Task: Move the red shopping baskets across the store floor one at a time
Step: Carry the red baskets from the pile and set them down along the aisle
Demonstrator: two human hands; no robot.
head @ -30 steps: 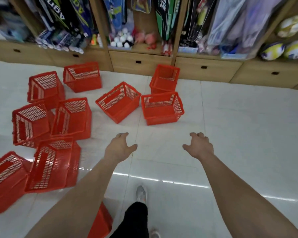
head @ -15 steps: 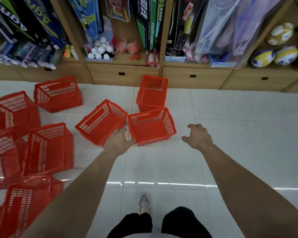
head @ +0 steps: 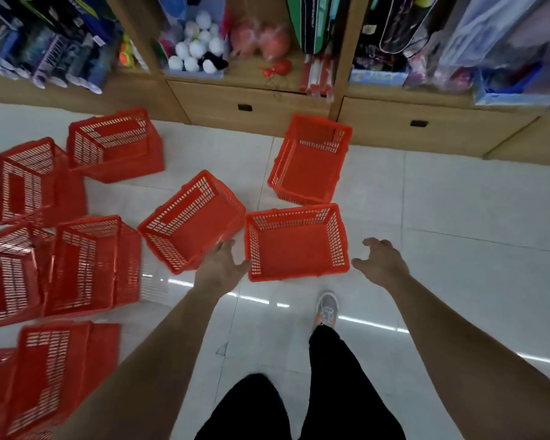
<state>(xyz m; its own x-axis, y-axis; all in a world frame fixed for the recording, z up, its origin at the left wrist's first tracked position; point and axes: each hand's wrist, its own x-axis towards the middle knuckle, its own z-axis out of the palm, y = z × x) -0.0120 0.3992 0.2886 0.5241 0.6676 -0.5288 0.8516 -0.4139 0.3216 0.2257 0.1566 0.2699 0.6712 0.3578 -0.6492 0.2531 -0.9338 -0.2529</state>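
Note:
Several red shopping baskets lie scattered on the white tiled floor. The nearest basket [head: 296, 246] stands upright right in front of me. My left hand [head: 221, 265] hovers at its near left corner, fingers spread, holding nothing. My right hand [head: 381, 260] is just off its near right corner, fingers loosely curled and empty. A tilted basket [head: 191, 220] lies just to the left, touching the nearest one. Another upright basket [head: 310, 160] stands behind it by the drawers.
Wooden shelving with drawers [head: 245, 106] runs along the back, stocked with balls, rackets and toys. More red baskets [head: 86, 265] crowd the floor at left. Open tiles [head: 458, 217] stretch to the right. My shoe [head: 327, 308] and dark trouser legs show below.
I have stepped closer to the baskets. Both hands have reached forward and now flank the nearest upright basket. The baskets themselves have not moved.

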